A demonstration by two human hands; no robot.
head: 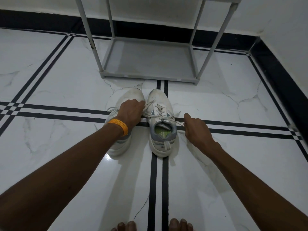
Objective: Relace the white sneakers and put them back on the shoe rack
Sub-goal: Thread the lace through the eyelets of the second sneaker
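Now both hands, L & R, on sneaker laces.

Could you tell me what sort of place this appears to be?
Probably a home entryway or room corner: a grey shoe rack stands against the wall, white sneakers sit on a polished marble-look floor, and the person is barefoot.

Bare lower shelf beyond sneakers

White lace-up sneakers with grey collars, one showing a lime-green insole; glossy white marble floor tiles veined grey, crossed by paired black stripes; pale grey metal shoe rack; orange thread wristband.
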